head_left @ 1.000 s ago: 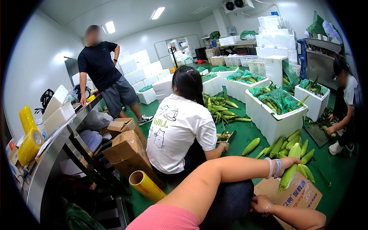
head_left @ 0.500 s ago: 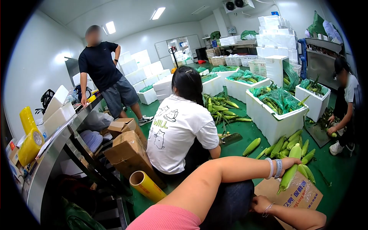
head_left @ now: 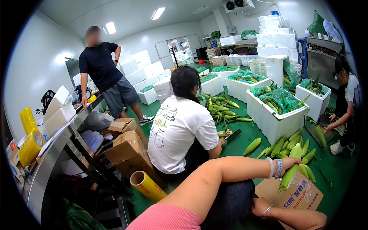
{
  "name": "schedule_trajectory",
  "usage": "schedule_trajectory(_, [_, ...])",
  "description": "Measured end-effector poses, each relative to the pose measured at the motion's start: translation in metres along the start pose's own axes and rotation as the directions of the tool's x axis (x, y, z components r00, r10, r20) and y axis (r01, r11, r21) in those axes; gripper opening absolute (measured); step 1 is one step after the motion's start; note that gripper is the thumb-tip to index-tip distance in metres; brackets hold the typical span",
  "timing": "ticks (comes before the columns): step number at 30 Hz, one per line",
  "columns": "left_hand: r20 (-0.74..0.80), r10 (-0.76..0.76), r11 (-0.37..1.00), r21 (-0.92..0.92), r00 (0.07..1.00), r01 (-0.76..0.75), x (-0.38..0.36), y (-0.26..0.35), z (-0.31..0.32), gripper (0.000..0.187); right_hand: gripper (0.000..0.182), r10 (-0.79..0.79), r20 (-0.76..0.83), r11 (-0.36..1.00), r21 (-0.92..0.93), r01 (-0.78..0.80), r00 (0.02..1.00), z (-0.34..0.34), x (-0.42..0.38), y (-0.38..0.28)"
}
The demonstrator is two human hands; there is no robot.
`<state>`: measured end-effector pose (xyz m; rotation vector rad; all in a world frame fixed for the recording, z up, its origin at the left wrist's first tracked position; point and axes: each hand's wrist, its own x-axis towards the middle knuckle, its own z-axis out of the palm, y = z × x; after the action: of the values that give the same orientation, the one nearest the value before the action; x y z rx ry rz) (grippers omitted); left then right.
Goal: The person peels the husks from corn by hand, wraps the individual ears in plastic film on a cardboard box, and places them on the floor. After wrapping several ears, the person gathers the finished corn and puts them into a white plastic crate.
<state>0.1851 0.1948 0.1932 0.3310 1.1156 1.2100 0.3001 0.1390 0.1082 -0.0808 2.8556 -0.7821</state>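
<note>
My left hand (head_left: 289, 167), with a watch on its wrist, is closed around an ear of corn (head_left: 287, 181) in green husk. It holds the ear tilted, above a printed cardboard sheet (head_left: 306, 195). Close by my knee (head_left: 234, 201), my right hand (head_left: 261, 207) is curled with a bracelet at its wrist. Its fingertips are partly hidden behind the leg, and I cannot make out what is in them. A pile of green corn ears (head_left: 285, 147) lies on the floor just beyond my left hand.
A co-worker in a white shirt (head_left: 182, 134) sits ahead with a knife (head_left: 233, 135). Another person (head_left: 347, 99) crouches at right, handling corn. White foam boxes (head_left: 274, 124) of corn stand beyond. Someone stands by the metal table (head_left: 82, 115); a yellow roll (head_left: 147, 186) and cartons (head_left: 126, 153) are left.
The co-worker ahead has turned their head to the right and raised the knife. At right, the crouching person now lifts a corn ear. My left hand and its corn stay nearly still.
</note>
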Motion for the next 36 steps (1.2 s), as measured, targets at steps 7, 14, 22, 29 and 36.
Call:
schedule_trajectory(7, [-0.011, 0.001, 1.000, -0.003, 1.000, -0.001, 0.004, -0.001, -0.002, 0.032, 0.036, -0.127, 0.029, 0.989, -0.069, 0.129, 0.991, 0.016, 0.001, 0.014])
schedule_trajectory(14, [0.087, -0.001, 0.999, -0.052, 0.996, 0.006, 0.008, -0.001, -0.003, 0.030, 0.032, -0.189, -0.033, 0.966, -0.184, 0.180, 0.981, 0.027, 0.001, 0.021])
schedule_trajectory(22, [-0.115, -0.028, 0.982, 0.182, 0.993, 0.049, -0.020, 0.015, -0.007, 0.027, 0.017, -0.027, 0.074, 0.994, -0.106, 0.035, 0.997, -0.004, -0.022, -0.017])
schedule_trajectory(29, [-0.213, -0.033, 0.953, 0.287, 0.977, 0.095, 0.000, 0.017, -0.021, 0.032, 0.017, -0.064, 0.006, 0.968, -0.242, 0.064, 0.998, -0.005, -0.058, 0.029])
schedule_trajectory(36, [0.091, 0.555, 0.482, 0.775, 0.827, -0.409, 0.106, 0.008, -0.046, 0.051, 0.028, 0.860, -0.147, 0.481, -0.082, -0.873, 0.488, -0.054, -0.145, 0.166])
